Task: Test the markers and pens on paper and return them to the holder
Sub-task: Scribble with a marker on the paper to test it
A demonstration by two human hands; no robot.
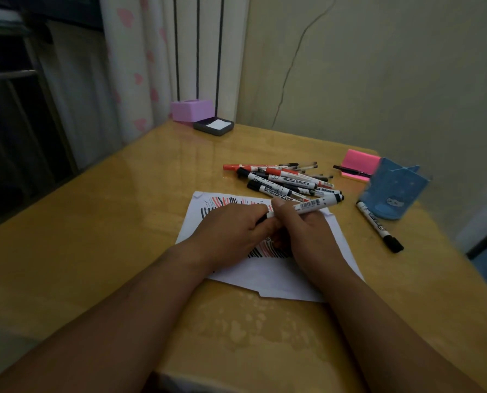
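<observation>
Clutter at the far left of the glossy yellow bench (95, 251), a lilac plastic box (191, 109) and a dark grey tray with a white insert (214, 126), sits well apart from your work. Moving right, your left hand (233, 226) has its fingers curled, pinching the dark near end of the white plastic whiteboard marker with a barcode label (313, 206). Whether that end is the cap or the bare tip, you cannot tell. Under both hands lies the white sheet of paper (265, 282), striped with red and black test strokes. Your right hand (302, 234) wraps the marker's barrel with its thumb pressed on top, and the black far end points up and right.

Judge the marker as light, stiff and smooth. It will likely roll on the glossy bench, so hold it mid-barrel and work the cap straight along its axis.

Beyond lies the loose heap of red and black markers and clear pens (287, 180), which will probably scatter if nudged. Further right, a pink sticky-note pad (360, 160) carries a black pen (350, 170). A black-capped white marker (378, 226) lies just beside the blue box-shaped holder (394, 191). The holder looks light enough to tip, so lower markers in gently, end first.
</observation>
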